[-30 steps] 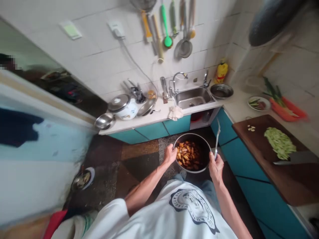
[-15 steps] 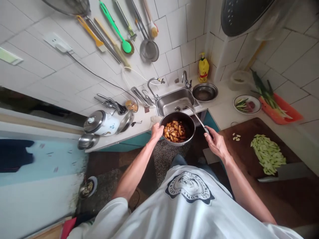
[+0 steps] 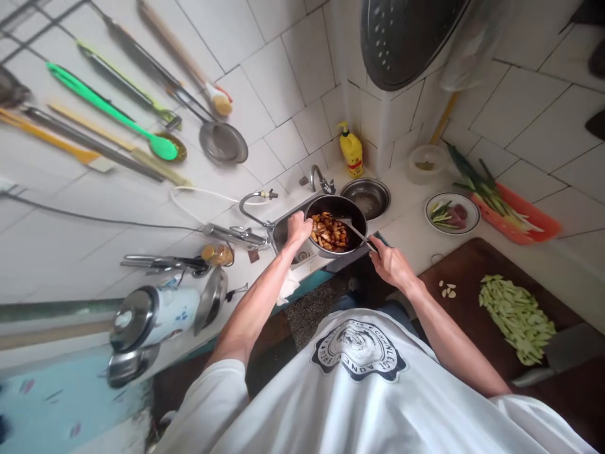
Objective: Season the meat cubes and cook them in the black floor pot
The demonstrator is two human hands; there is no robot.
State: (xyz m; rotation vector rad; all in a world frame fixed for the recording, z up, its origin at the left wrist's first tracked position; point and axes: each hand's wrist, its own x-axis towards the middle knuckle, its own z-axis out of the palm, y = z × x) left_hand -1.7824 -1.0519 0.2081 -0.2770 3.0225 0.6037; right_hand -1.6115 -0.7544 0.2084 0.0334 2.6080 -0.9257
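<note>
Left grip [image 3: 299,226] clamps pan [image 3: 352,211] rim; right grip [image 3: 388,261] closed around spoon [image 3: 357,231].

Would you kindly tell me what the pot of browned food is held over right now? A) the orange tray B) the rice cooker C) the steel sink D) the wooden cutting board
C: the pot, gripped at its rim by the left hand, hangs above the sink, while the right hand holds a spoon reaching into it.

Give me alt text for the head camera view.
A person's left hand grips the rim of a dark pot of browned food held over the sink, while the right hand holds a metal utensil in it. Sliced green vegetables lie on a cutting board.
</note>
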